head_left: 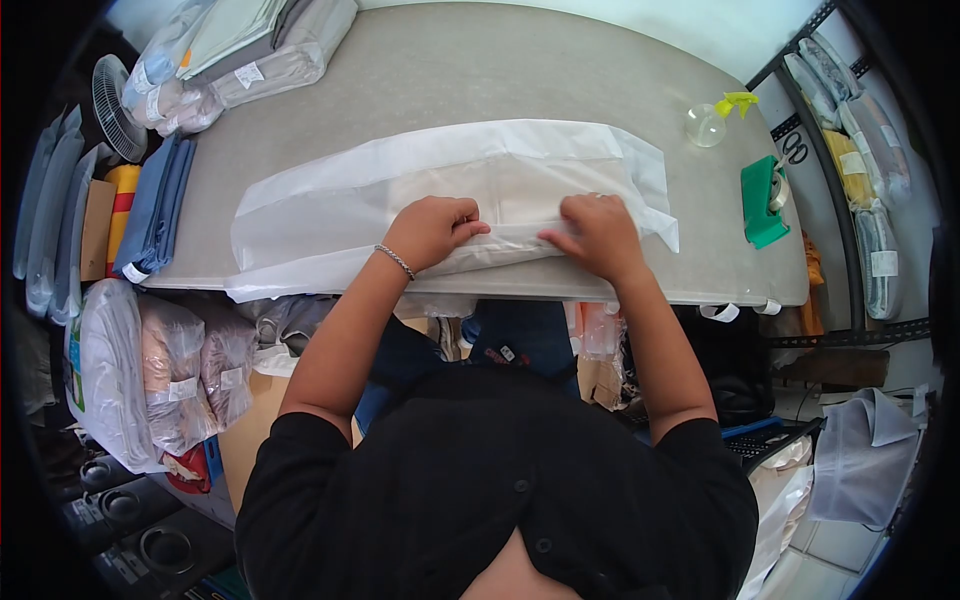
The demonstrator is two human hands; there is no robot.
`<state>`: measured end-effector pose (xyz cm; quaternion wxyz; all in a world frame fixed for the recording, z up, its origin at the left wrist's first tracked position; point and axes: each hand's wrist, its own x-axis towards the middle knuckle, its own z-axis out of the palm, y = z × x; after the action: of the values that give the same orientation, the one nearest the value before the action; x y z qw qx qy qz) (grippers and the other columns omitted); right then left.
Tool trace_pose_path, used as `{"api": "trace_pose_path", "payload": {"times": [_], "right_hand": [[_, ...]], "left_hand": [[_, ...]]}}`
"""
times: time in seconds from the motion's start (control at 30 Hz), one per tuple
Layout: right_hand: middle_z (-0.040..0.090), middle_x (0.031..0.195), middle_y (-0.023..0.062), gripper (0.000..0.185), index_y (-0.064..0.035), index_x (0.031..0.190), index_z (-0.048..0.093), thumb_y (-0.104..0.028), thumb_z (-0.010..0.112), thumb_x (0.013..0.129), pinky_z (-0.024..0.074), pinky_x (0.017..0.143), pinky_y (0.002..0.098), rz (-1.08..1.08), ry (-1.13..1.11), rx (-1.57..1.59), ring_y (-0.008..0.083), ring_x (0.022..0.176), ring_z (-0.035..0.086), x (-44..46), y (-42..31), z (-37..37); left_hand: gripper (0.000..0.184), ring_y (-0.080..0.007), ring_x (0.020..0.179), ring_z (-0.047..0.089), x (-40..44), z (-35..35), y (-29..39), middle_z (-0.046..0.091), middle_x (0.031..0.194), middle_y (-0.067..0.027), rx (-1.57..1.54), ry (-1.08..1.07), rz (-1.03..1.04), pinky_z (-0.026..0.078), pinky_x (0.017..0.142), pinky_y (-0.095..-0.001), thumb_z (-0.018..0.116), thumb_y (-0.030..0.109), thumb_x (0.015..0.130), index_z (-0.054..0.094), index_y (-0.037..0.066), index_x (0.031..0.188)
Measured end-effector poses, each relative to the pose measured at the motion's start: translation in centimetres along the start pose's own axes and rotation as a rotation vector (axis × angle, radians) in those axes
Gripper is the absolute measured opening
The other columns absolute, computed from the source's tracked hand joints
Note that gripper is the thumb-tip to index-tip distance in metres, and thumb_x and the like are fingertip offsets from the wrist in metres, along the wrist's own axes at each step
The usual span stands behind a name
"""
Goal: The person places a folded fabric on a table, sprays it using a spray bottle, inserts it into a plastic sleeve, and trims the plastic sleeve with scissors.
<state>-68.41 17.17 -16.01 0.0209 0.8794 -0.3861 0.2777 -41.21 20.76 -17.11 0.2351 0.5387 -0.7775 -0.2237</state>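
A long, whitish translucent plastic bag [310, 205] lies flat across the grey table, with a paler, cream-coloured layer showing through its middle. Along its near side the plastic is folded over in a strip. My left hand [437, 230] is closed on this fold, thumb and forefinger together at its edge. To the right, my right hand [598, 235] has its fingers curled on the same fold, its thumb pointing towards the left hand. The right fingertips are slightly blurred. Between the two hands runs a short stretch of the folded edge.
A spray bottle [708, 124] and a green tape dispenser [763, 203] stand on the table [450, 60] at the right. Bagged fabrics [270, 60] are stacked at the back left, near folded blue cloth [160, 205] and a fan [118, 108]. Scissors [794, 148] hang by the right shelf.
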Motion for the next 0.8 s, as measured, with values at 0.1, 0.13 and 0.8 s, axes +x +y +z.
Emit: {"api": "trace_pose_path", "payload": {"times": [0.1, 0.13, 0.8], "right_hand": [[0.058, 0.064, 0.0093, 0.043, -0.0081, 0.067, 0.054, -0.046, 0.070, 0.082, 0.0424, 0.064, 0.0412, -0.019, -0.157, 0.113, 0.0303, 0.064, 0.058, 1.0, -0.2, 1.2], [0.058, 0.064, 0.0105, 0.044, -0.0073, 0.067, 0.054, -0.046, 0.069, 0.082, 0.0425, 0.061, 0.0416, 0.058, -0.238, 0.141, 0.0315, 0.065, 0.058, 1.0, 0.1, 1.4], [0.040, 0.148, 0.0130, 0.080, -0.0223, 0.139, 0.046, -0.059, 0.072, 0.074, 0.0251, 0.112, 0.0537, 0.062, -0.070, -0.086, 0.0329, 0.139, 0.034, 3.0, 0.1, 2.4]], "left_hand": [[0.028, -0.0307, 0.064, 0.058, 0.0, -0.1, 0.1, 0.062, 0.071, -0.0143, -0.003, 0.006, -0.010, 0.044, 0.060, -0.0382, 0.068, 0.031, 0.088, 0.063, 0.005, 0.082], [0.030, -0.0316, 0.069, 0.060, 0.0, -0.3, 0.1, 0.064, 0.073, -0.0137, 0.014, -0.008, -0.029, 0.046, 0.062, -0.0396, 0.066, 0.035, 0.089, 0.064, 0.006, 0.084], [0.035, -0.0271, 0.061, 0.059, -1.1, -1.8, -0.6, 0.061, 0.065, -0.0105, -0.027, -0.059, -0.140, 0.044, 0.058, -0.0373, 0.074, 0.038, 0.082, 0.062, 0.005, 0.075]]}}
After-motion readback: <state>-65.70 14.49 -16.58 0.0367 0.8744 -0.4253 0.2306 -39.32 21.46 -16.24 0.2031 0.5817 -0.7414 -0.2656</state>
